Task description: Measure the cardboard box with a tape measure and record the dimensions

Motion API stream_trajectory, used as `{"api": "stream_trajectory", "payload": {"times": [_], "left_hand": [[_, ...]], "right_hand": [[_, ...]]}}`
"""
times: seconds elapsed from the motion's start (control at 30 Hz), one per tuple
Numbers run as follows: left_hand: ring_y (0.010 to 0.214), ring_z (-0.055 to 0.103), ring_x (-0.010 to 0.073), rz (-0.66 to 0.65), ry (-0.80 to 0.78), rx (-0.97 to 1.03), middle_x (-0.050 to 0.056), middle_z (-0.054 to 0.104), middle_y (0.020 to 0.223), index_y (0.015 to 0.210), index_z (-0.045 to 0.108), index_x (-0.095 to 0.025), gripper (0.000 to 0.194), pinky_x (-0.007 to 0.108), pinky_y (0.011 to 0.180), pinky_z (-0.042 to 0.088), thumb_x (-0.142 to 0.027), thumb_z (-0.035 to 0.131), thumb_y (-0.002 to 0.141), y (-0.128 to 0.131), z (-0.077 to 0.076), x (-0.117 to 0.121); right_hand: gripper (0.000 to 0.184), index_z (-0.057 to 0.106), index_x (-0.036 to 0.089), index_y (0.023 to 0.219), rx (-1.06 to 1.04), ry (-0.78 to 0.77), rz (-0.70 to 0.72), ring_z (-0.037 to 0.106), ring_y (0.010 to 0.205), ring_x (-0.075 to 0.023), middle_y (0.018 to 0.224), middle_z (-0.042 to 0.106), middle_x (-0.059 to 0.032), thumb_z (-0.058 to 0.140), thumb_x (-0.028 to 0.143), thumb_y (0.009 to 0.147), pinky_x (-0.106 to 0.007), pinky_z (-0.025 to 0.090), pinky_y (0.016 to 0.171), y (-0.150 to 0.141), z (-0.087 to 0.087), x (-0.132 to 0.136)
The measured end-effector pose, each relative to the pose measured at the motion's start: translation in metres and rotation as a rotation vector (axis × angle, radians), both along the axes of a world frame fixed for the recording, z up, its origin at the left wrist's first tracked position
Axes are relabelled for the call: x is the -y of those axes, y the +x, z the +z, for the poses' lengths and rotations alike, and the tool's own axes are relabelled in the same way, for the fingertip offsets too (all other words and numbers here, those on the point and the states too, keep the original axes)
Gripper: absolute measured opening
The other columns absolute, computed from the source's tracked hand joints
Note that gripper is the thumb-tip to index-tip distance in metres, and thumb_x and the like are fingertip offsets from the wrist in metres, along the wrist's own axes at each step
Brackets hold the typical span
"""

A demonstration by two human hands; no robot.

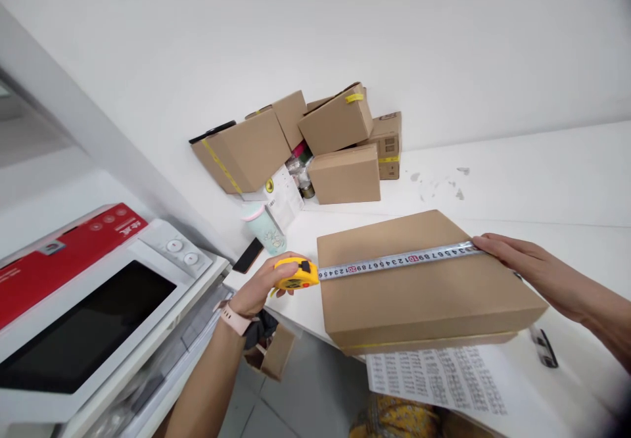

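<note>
A yellow tape measure (297, 274) is gripped in my left hand (263, 285), just off the left edge of a closed cardboard box (389, 306). Its silver blade stretches across the top of the box, numbers facing up, to the right edge. There my right hand (503, 248) pinches the blade's end; part of that hand's fingers is hidden beyond the box edge. The box lies flat near the front of the white table, with a printed sheet (438, 375) partly under it.
Several cardboard boxes (344, 173) are heaped against the wall. A light green tumbler (266, 229) and a black phone (248, 255) stand left of my left hand. A white microwave (89, 319) is at far left. An open carton (279, 352) sits on the floor.
</note>
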State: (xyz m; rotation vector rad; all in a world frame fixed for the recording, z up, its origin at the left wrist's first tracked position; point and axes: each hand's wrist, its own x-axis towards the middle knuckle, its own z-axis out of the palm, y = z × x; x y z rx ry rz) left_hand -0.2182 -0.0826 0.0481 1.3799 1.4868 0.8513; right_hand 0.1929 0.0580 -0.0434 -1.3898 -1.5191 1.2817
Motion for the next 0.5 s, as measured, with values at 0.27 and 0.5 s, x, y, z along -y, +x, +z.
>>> {"api": "stream_trajectory", "payload": {"times": [0.27, 0.5], "left_hand": [[0.064, 0.054, 0.0128, -0.029, -0.007, -0.001, 0.007, 0.067, 0.089, 0.113, 0.067, -0.013, 0.049, 0.021, 0.049, 0.032, -0.053, 0.057, 0.087, 0.0002, -0.0006, -0.0022], [0.065, 0.055, 0.0127, -0.017, -0.007, 0.010, 0.008, 0.069, 0.094, 0.116, 0.068, -0.013, 0.051, 0.021, 0.050, 0.032, -0.053, 0.058, 0.086, 0.0016, 0.0001, -0.0007]], "right_hand": [[0.042, 0.070, 0.032, 0.090, -0.057, -0.097, 0.073, 0.064, 0.106, -0.0252, 0.104, 0.075, 0.0007, 0.063, 0.072, 0.079, -0.024, 0.050, 0.078, 0.0043, -0.0071, -0.0036], [0.052, 0.071, 0.029, 0.079, 0.099, 0.048, 0.036, 0.069, 0.089, -0.0250, 0.089, 0.075, -0.0023, 0.057, 0.079, 0.077, -0.026, 0.053, 0.071, 0.0023, 0.0002, -0.0013]]}}
